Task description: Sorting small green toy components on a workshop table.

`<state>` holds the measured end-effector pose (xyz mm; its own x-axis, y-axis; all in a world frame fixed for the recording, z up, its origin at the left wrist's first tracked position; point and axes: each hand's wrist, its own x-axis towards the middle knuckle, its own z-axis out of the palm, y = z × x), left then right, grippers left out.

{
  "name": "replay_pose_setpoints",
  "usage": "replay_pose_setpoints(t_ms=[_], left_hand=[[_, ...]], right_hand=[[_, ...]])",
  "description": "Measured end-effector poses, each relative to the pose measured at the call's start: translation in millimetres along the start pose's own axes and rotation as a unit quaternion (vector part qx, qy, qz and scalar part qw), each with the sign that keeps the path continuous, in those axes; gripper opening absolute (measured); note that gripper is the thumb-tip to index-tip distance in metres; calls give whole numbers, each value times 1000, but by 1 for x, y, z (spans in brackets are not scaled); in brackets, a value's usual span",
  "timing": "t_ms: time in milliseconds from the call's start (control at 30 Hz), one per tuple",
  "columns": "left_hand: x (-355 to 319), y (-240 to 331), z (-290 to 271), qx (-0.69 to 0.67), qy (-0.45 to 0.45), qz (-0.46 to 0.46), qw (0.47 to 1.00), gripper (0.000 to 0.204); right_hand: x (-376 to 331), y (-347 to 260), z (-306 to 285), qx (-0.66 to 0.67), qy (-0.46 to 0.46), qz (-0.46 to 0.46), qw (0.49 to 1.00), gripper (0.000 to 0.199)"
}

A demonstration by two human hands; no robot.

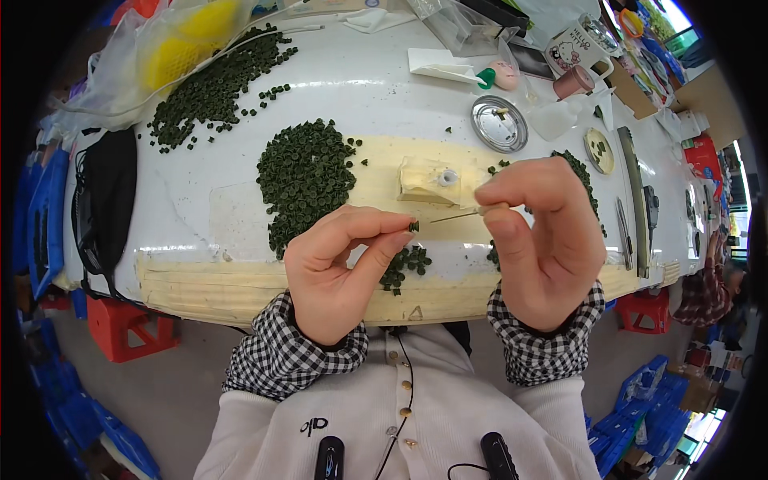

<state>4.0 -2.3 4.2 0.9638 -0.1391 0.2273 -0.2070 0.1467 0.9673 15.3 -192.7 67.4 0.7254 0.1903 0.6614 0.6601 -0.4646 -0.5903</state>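
Note:
My left hand (336,264) pinches a small dark green cap-like part (414,227) between thumb and forefinger. Held in the fingertips of my right hand (548,240) is a thin needle tool (454,218) with a pale handle end; its tip points left at the green part, a short gap away. Just beyond the needle sits a block wrapped in cream tape (424,184), with a round white ring on top. Left of it lies a large pile of similar green parts (308,176), and a smaller cluster (406,268) is under my left fingertips.
Another green pile (212,88) spreads at the far left beside a plastic bag with something yellow (188,48). Beyond my right hand are a round metal lid (499,124), a small dish (598,150), tweezers (624,232) and a white mug (576,50). A black cloth (108,208) lies at the left edge.

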Motion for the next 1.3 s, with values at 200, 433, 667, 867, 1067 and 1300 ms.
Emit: replay_pose_setpoints(t_ms=[200,433,667,867,1067,1300], left_hand=[[1,1,0,22,-6,13,1000,15],[1,-3,-3,43,-38,45,997,17],[1,-1,-4,42,-38,33,998,17],[1,0,-3,52,-35,23,998,17],[1,-1,-4,50,-33,32,998,17],[1,0,-4,48,-30,26,998,17]], right_hand=[[-9,4,9,137,-117,94,979,17],[-8,2,9,107,-139,98,980,14],[-6,3,8,84,-145,67,984,12],[-5,26,17,-30,74,42,996,8],[-1,31,18,-207,-14,21,978,10],[-10,13,9,-198,-3,24,980,20]])
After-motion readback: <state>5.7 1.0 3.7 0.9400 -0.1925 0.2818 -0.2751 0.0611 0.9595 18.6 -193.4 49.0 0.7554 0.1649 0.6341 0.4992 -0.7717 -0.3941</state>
